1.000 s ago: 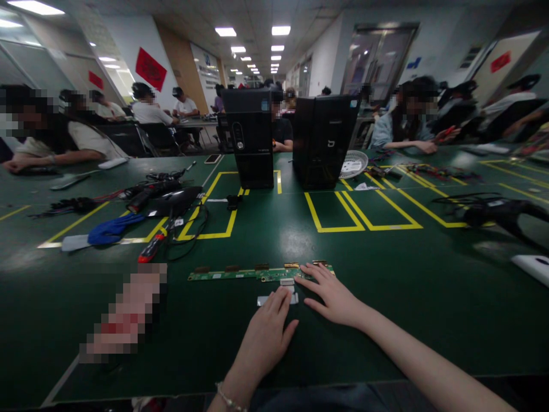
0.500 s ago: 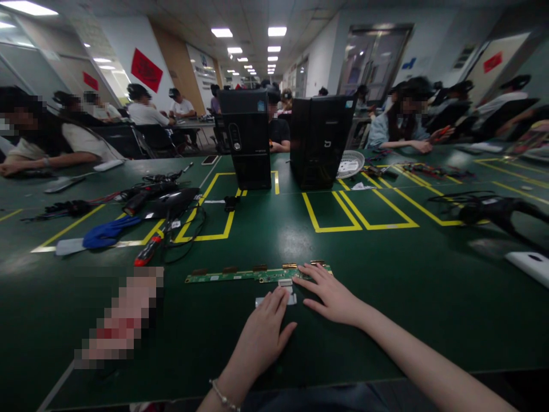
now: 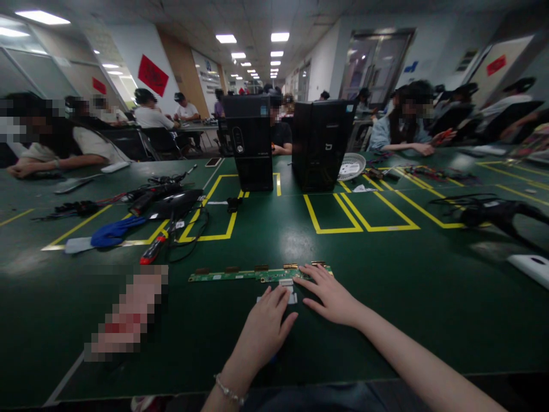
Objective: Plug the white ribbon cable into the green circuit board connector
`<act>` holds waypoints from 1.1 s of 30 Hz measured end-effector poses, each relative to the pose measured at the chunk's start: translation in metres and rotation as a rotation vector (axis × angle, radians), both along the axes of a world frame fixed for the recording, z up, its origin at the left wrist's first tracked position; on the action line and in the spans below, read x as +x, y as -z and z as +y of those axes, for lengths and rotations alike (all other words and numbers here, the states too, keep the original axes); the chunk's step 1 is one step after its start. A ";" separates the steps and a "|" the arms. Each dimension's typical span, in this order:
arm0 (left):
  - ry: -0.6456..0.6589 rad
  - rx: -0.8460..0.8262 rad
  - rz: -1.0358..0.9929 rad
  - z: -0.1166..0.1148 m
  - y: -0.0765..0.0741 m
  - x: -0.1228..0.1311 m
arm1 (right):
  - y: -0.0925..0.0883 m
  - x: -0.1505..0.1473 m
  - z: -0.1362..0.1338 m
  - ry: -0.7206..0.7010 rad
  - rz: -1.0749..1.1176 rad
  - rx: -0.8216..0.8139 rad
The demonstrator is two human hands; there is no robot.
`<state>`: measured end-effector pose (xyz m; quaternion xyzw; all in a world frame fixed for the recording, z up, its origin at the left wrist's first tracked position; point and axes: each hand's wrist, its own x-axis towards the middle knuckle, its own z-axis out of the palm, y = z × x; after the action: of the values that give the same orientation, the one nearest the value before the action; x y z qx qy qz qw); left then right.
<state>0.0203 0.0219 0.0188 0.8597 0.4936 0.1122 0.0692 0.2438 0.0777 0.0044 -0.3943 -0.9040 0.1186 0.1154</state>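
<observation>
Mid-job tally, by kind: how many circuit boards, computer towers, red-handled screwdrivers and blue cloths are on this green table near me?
Green circuit board: 1
Black computer towers: 2
Red-handled screwdriver: 1
Blue cloth: 1
Total: 5

1 view here, worn at head height, facing forward and tilted down across the green tabletop (image 3: 386, 286). It's very close at the bottom: the left grip (image 3: 261, 331) and right grip (image 3: 333, 297) sit low centre, with the forearms running out of the lower edge. The narrow circuit board (image 3: 240, 274) lies just past them. The lens is wide, so the tabletop stretches away to 2 black computer towers (image 3: 251, 143) mid-frame, and the far room and ceiling curve in above.
</observation>
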 end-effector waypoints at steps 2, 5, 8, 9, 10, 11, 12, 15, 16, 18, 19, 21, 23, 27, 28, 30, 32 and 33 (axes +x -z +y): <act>0.011 0.067 -0.022 0.000 0.001 -0.003 | 0.002 -0.001 0.000 0.004 -0.005 0.010; -0.067 0.164 -0.045 -0.004 0.002 -0.018 | 0.003 -0.001 0.001 0.012 -0.003 0.016; -0.208 0.239 -0.056 -0.010 0.009 -0.045 | 0.001 -0.001 0.001 0.027 0.007 0.011; -0.248 0.255 -0.063 -0.012 0.013 -0.056 | 0.000 -0.002 0.000 0.031 0.013 0.007; -0.291 0.265 -0.074 -0.014 0.017 -0.068 | -0.001 -0.003 0.000 0.028 0.022 0.002; -0.313 0.271 -0.087 -0.016 0.022 -0.079 | -0.003 -0.004 -0.001 0.016 0.034 -0.002; -0.322 0.277 -0.101 -0.018 0.027 -0.090 | -0.004 -0.006 -0.001 -0.004 0.046 -0.007; -0.311 0.284 -0.130 -0.022 0.039 -0.114 | -0.009 -0.013 -0.003 -0.086 0.059 -0.025; -0.306 0.276 -0.137 -0.023 0.041 -0.118 | -0.011 -0.015 -0.003 -0.105 0.052 -0.031; -0.300 0.254 -0.144 -0.023 0.042 -0.121 | -0.014 -0.018 -0.004 -0.119 0.027 -0.045; -0.301 0.243 -0.144 -0.024 0.041 -0.121 | -0.015 -0.019 -0.004 -0.118 0.016 -0.052; -0.310 0.232 -0.146 -0.023 0.040 -0.118 | -0.017 -0.019 -0.005 -0.112 -0.001 -0.067; -0.326 0.230 -0.151 -0.023 0.039 -0.115 | -0.018 -0.019 -0.005 -0.106 -0.010 -0.081; -0.339 0.224 -0.152 -0.023 0.039 -0.113 | -0.016 -0.019 -0.005 -0.097 -0.030 -0.092; -0.337 0.224 -0.149 -0.023 0.039 -0.113 | -0.015 -0.019 -0.005 -0.097 -0.035 -0.089; -0.331 0.227 -0.142 -0.023 0.039 -0.114 | -0.013 -0.020 -0.005 -0.099 -0.044 -0.082; -0.331 0.229 -0.135 -0.023 0.039 -0.115 | -0.013 -0.020 -0.005 -0.104 -0.046 -0.077; -0.332 0.229 -0.131 -0.023 0.039 -0.115 | -0.012 -0.019 -0.005 -0.107 -0.045 -0.076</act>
<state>-0.0944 -0.0013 -0.0205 0.7597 0.6069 0.2331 -0.0164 0.2243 0.0726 0.0166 -0.3523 -0.9209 0.1500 0.0734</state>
